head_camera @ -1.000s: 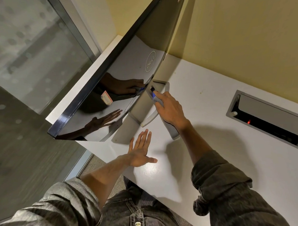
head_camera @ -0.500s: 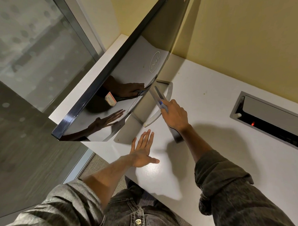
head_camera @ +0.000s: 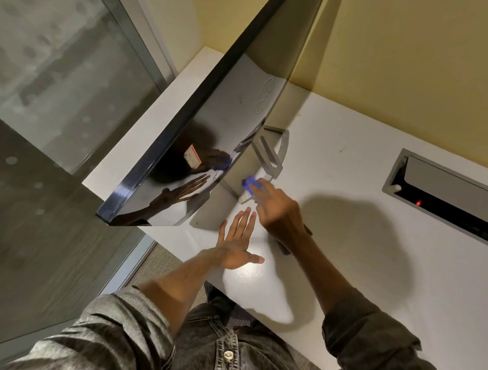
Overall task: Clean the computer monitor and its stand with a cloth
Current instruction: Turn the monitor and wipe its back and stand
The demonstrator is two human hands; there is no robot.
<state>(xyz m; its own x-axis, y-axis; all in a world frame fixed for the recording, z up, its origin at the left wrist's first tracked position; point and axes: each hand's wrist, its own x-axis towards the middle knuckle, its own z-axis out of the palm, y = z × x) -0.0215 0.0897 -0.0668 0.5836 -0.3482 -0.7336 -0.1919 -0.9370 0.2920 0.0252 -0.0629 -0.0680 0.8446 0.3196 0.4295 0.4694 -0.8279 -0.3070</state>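
The monitor [head_camera: 226, 114] stands on the white desk, seen from behind and above, its glossy silver back mirroring both hands. Its grey stand [head_camera: 269, 155] rises behind it, with the flat base reaching toward me. My right hand [head_camera: 280, 211] holds a small blue cloth [head_camera: 250, 184] against the lower part of the stand, near the base; the hand is blurred. My left hand [head_camera: 236, 244] rests flat on the desk beside the base, fingers straight and spread, holding nothing.
The white desk [head_camera: 346, 245] meets a yellow wall behind. A grey cable hatch [head_camera: 444, 190] with a red light is set into the desk at right. A glass partition [head_camera: 60, 79] stands at the left, past the desk's edge. A small sticker [head_camera: 193, 156] sits on the monitor's back.
My right hand has slid the blue cloth down the stand, from near the monitor mount to the base. The left hand has stayed flat on the desk.
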